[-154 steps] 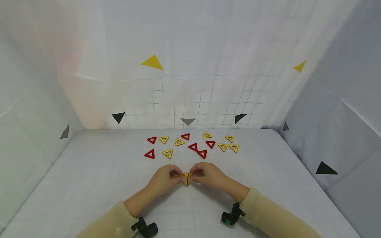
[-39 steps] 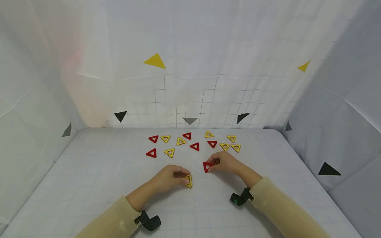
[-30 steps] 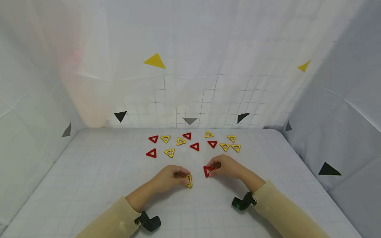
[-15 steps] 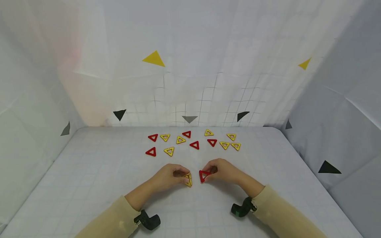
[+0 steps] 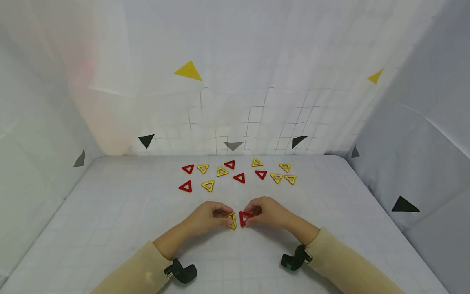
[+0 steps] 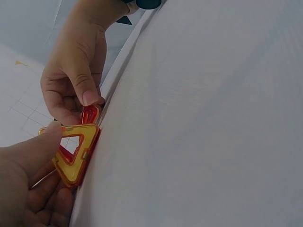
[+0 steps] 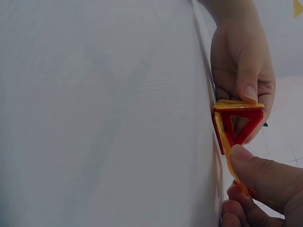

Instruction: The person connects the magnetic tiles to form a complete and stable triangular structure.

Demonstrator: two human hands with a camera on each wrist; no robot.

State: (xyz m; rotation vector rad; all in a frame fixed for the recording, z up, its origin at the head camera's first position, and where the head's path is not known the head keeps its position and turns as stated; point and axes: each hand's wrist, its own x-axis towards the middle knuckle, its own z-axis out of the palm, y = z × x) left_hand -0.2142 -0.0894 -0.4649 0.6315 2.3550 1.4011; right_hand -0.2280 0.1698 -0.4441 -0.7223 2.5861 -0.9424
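Observation:
Near the middle of the table in the head view, my left hand [image 5: 207, 218] pinches a small piece made of triangular magnetic tiles [image 5: 234, 222]. The left wrist view shows its yellow face [image 6: 85, 151] with red behind; in the right wrist view, a red triangular face [image 7: 250, 116] stands under a yellow edge. My right hand [image 5: 269, 210] holds a red triangular tile [image 5: 242, 219] between thumb and fingers, a narrow gap to the right of the left hand's piece. Fingers cover part of both. The right hand's tile appears nearly edge-on in the right wrist view.
Several loose red tiles [image 5: 190, 186] and yellow tiles [image 5: 207, 183] lie flat and scattered beyond the hands, towards the back. A white cloth wall [image 5: 235, 102] rises behind the table. Black cameras [image 5: 185, 273] sit on both wrists.
Five seconds ago both hands held the yellow piece together. The right hand then took a red tile from the scattered ones and has carried it left and nearer, towards the left hand, which stays put.

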